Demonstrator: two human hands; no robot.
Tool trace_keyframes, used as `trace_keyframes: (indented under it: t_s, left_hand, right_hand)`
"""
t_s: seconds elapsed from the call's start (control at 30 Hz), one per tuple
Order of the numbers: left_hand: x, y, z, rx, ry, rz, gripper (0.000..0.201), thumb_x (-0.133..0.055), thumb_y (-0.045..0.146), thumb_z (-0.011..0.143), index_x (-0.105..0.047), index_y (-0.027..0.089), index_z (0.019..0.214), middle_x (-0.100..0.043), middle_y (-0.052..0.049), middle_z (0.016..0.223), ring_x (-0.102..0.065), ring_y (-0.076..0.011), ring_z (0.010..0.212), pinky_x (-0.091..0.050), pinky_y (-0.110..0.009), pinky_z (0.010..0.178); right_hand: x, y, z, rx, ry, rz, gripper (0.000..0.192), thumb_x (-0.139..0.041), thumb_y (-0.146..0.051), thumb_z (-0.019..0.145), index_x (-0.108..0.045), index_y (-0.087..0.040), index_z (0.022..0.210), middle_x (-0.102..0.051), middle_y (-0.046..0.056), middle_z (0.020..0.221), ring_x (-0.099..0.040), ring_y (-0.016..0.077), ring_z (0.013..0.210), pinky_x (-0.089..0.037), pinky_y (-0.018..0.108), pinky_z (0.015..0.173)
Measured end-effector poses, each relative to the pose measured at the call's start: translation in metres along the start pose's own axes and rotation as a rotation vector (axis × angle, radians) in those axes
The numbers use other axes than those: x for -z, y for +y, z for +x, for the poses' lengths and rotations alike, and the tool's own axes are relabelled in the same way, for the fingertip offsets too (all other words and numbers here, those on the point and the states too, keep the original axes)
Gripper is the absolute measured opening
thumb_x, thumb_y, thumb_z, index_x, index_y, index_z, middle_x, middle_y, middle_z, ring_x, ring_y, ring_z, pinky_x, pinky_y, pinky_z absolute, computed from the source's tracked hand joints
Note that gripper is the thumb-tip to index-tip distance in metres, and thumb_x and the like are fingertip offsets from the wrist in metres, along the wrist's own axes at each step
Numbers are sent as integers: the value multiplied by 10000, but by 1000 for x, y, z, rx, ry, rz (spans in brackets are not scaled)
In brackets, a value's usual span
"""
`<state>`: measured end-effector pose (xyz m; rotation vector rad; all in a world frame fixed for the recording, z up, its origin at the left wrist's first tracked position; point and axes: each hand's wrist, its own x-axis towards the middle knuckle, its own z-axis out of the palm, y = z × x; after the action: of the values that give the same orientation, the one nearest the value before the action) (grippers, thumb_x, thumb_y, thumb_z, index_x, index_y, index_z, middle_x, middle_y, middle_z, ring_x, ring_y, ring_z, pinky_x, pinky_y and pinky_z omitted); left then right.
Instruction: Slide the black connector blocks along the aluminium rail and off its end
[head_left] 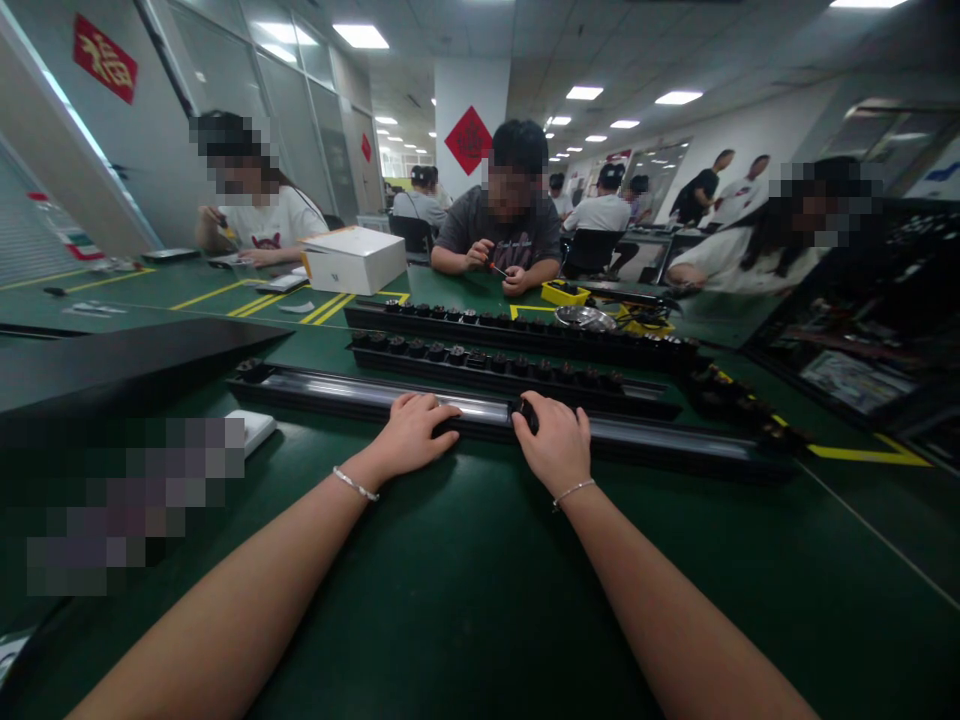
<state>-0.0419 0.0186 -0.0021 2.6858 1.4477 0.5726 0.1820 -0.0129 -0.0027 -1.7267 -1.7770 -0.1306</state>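
A long black channel (337, 397) with a shiny inner strip lies across the green table in front of me. My left hand (409, 435) rests over its near edge left of the middle, thumb stretched out and apart from the fingers, holding nothing that I can see. My right hand (553, 440) curls over a small black round part (523, 410) set in the channel, thumb against its near side; the fingers partly hide it. Another small black part (251, 368) sits at the channel's left end. Behind lies a second black channel (487, 365) with several small black parts in a row.
A third loaded channel (442, 318) lies farther back, near a metal dish (585, 318) and a yellow tray (564, 293). A white box (352, 262) stands back left. Across the table a person (499, 220) handles a screwdriver. A dark panel (112, 365) lies left.
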Motion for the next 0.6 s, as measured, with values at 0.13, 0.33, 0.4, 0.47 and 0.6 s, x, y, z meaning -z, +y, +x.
trace_keyframes:
  t_s: [0.13, 0.33, 0.4, 0.47, 0.6]
  left_hand:
    - [0, 1, -1, -5, 8, -4, 321, -505, 396, 839, -584, 275, 1126, -570, -31, 983, -530, -221, 1006, -263, -472, 1009]
    - [0, 2, -1, -2, 15, 10, 321, -507, 395, 839, -585, 263, 1121, -569, -37, 984, -535, -222, 1003, -264, -469, 1008]
    - [0, 2, -1, -2, 15, 14, 322, -509, 393, 839, -583, 263, 1124, -569, -36, 983, -535, -220, 1006, -264, -466, 1009]
    - [0, 2, 0, 0, 13, 16, 317, -509, 388, 839, -583, 266, 1122, -570, -34, 982, -534, -217, 1009, -265, -462, 1009]
    - [0, 2, 0, 3, 8, 15, 313, -505, 384, 841, -579, 269, 1122, -573, -33, 989, -533, -216, 1017, -269, -461, 1005]
  right_hand:
    - [0, -1, 0, -13, 24, 15, 316, -459, -376, 852, -593, -251, 1109, -657, 70, 1076, -537, 247, 1068, -230, 545, 1018]
    - [-3, 0, -1, -37, 53, 25, 343, -485, -422, 842, -611, -238, 1102, -658, 74, 1088, -532, 254, 1099, -248, 512, 1016]
    - [-4, 0, -1, -45, 60, 17, 351, -486, -424, 841, -619, -230, 1102, -653, 81, 1108, -520, 263, 1124, -260, 502, 1011]
    - [-4, 0, 0, -51, 57, 10, 345, -486, -420, 839, -627, -226, 1087, -654, 84, 1106, -514, 270, 1136, -271, 496, 1004]
    - [-2, 0, 1, -66, 35, -7, 327, -471, -386, 843, -622, -212, 1076, -658, 91, 1084, -516, 266, 1136, -286, 470, 997]
